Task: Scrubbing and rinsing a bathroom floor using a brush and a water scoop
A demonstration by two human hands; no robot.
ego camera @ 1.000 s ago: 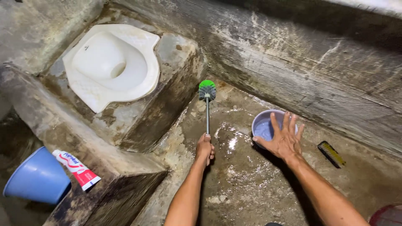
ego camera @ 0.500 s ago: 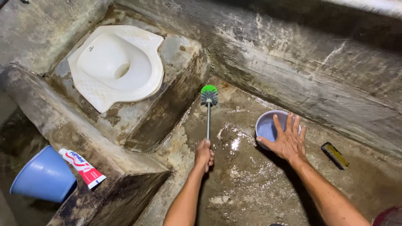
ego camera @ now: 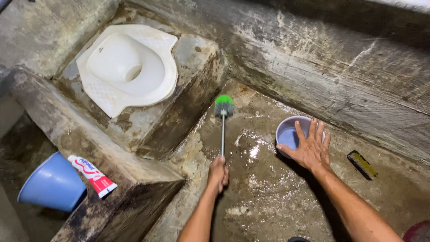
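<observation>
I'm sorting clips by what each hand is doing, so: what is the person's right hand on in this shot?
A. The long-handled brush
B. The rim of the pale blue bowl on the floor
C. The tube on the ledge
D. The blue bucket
B: the right hand lies spread over the near rim of the pale blue bowl on the wet floor, while the left hand grips the handle of the green-headed brush.

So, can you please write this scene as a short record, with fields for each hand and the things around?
left hand: left hand holds the long brush by its handle
brush head: green, on the wet floor by the step
right hand: right hand spread over the rim of the bowl
toilet: white squat pan on raised step
ledge: tube; blue bucket beside
by wall: small scrub brush
</observation>
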